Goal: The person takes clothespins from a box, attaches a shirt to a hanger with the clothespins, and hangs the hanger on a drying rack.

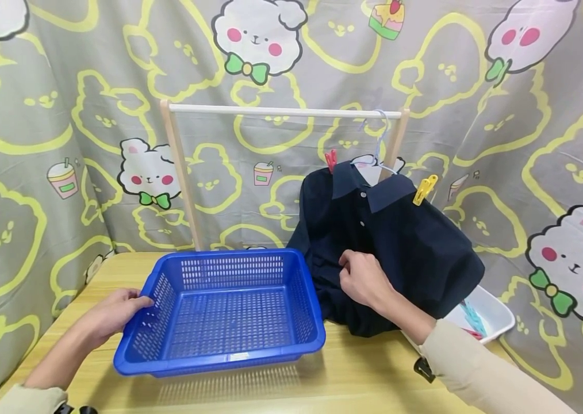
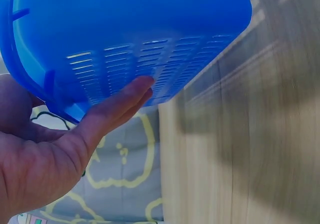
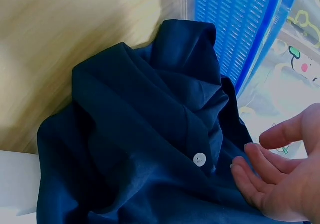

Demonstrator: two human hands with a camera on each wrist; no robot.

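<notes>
My left hand (image 1: pixel 114 310) grips the left rim of a blue plastic basket (image 1: pixel 188 363), thumb over the edge and fingers against the outer wall, as the left wrist view shows. No contents show inside the basket, which is raised off the table with its shadow below. A dark navy shirt (image 1: pixel 421 247) hangs on a light hanger (image 1: pixel 383 135), with a red clothespin (image 1: pixel 330 160) and a yellow clothespin (image 1: pixel 425 190) at its shoulders. My right hand (image 1: pixel 366 279) is in front of the shirt, fingers loosely bent and holding nothing; in the right wrist view it is beside a white button (image 3: pixel 199 159).
The hanger hooks over the white bar (image 1: pixel 271 111) of a wooden-post rack (image 1: pixel 181 167) at the back. Partly behind the shirt, a white tray (image 1: pixel 503 319) at the right contains teal and red clothespins. A patterned curtain (image 1: pixel 250 224) surrounds the wooden table (image 1: pixel 374 374).
</notes>
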